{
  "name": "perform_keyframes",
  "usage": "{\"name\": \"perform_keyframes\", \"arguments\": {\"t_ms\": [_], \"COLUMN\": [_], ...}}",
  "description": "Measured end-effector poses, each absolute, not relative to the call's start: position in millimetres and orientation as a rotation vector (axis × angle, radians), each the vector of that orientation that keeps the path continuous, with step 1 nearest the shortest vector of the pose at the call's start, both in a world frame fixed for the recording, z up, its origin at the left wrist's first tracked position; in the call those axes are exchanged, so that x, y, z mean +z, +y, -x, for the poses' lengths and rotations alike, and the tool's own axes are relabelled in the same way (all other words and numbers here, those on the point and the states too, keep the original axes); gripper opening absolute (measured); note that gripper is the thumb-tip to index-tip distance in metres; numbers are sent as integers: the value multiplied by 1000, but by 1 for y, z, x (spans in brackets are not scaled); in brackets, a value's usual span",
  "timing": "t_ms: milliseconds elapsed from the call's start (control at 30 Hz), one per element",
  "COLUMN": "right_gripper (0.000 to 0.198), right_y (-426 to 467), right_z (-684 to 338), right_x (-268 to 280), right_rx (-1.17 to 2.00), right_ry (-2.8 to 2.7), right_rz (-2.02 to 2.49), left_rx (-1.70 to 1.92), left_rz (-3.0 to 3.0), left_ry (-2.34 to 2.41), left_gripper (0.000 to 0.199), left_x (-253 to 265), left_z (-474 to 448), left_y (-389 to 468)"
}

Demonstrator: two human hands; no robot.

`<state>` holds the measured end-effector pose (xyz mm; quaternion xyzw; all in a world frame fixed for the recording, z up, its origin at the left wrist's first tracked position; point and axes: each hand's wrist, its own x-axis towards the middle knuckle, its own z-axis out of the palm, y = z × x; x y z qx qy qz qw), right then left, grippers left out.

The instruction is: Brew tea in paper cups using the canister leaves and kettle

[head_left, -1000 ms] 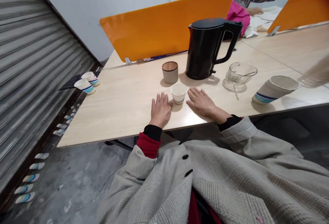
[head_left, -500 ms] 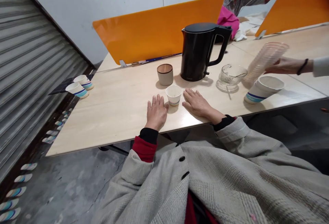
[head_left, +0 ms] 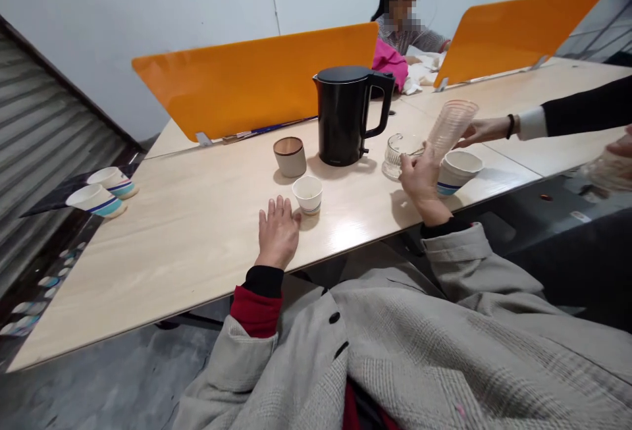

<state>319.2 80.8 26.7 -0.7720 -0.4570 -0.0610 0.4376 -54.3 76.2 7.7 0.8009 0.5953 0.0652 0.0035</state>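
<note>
Smooth paper cup (head_left: pixel 308 203), glossy kettle (head_left: pixel 340 120)

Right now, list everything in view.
Near table: one, pale, foreground
Electric kettle: one, black, centre
Tumbler: one, grey, brown inside, left of kettle
Small paper cup: one, white, beside left hand
Ribbed glass: one, clear, right of kettle
Plastic cup stack: one, clear, in another person's hand
Larger paper cup: at least one, white-blue, right
Paper cups: two, white-blue, far left
Floor cups: several, white-blue, by shutter
Dividers: two, orange, beyond kettle
Pink cloth: one, between dividers
Seated person: one, grey top, background
Left hand: one, black cuff, on table
Right hand: one, black cuff, at stack
</note>
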Motion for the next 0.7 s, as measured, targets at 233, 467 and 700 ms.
{"name": "perform_keyframes", "arguments": {"t_ms": [233,467,700], "right_gripper": [47,45,29], "right_y": [94,65,16], "right_z": [-311,-298,-239], "right_x": [34,57,98], "right_rx": [-63,-179,-25], "right_ry": [-1039,-968,-1077], "right_rz": [1858,1608,1105], "left_rx": [184,176,469], "left_rz": [-2497,-2505,-2298], "left_ry": [1889,1862,1729], "left_gripper": [66,65,69], "left_x": [11,11,10], "left_z": [52,53,60], "left_y": [75,74,75]}}
